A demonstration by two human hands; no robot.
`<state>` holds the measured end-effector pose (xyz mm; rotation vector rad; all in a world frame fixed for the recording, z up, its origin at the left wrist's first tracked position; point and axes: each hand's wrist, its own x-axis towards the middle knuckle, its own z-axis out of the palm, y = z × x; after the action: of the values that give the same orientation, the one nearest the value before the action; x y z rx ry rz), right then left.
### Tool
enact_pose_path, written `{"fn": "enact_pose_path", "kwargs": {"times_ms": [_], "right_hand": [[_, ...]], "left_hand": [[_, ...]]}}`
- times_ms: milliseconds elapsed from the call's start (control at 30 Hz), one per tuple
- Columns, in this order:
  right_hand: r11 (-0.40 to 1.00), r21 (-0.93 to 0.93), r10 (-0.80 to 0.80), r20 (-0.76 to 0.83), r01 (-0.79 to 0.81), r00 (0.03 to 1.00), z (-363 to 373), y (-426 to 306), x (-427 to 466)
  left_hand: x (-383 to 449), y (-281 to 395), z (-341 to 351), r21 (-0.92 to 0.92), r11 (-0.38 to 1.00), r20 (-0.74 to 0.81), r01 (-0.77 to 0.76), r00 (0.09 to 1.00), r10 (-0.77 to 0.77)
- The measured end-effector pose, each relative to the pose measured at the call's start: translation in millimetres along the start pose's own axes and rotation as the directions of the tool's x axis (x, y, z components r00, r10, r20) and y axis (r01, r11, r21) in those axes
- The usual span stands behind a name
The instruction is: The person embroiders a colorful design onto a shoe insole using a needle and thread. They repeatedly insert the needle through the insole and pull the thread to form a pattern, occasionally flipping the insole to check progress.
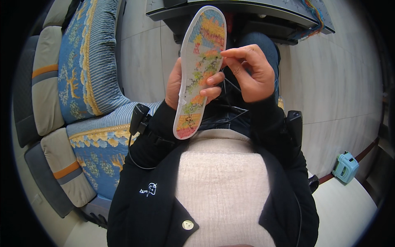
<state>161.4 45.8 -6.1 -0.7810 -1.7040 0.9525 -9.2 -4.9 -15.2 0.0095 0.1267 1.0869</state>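
A shoe insole with a white rim and a colourful cross-stitch pattern is held up above my lap, its broad toe end pointing away from me. My left hand grips it from beneath, with two fingertips curled over its right edge and the palm at its left side. On the right, my right hand has thumb and forefinger pinched close together at the insole's right edge. Whether a needle or thread sits in that pinch is too small to tell. The insole's underside is hidden.
Ahead stands a dark low table, with a bundle of multicoloured thread hanging over its right corner. A sofa with a blue patterned cover runs along the left. At the lower right is a light blue plastic object. Cables cross near my lap.
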Motion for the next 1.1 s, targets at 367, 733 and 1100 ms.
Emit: {"fn": "enact_pose_path", "kwargs": {"times_ms": [367, 733, 1100], "right_hand": [[1.000, 0.014, 0.012, 0.028, -0.012, 1.000, -2, -4, 0], [0.995, 0.034, 0.097, 0.030, -0.098, 0.995, -2, -10, -1], [0.991, -0.111, 0.073, 0.023, -0.070, 0.997, -6, -11, 1]], "left_hand": [[1, -3, 1, -0.038, 0.999, 0.020, 0.019, 1.000, -0.018], [-1, -3, -1, -0.018, 0.998, 0.038, 0.055, 0.998, -0.055], [0, 2, 12, 0.400, 0.917, -0.062, -0.011, 0.997, 0.039]]}}
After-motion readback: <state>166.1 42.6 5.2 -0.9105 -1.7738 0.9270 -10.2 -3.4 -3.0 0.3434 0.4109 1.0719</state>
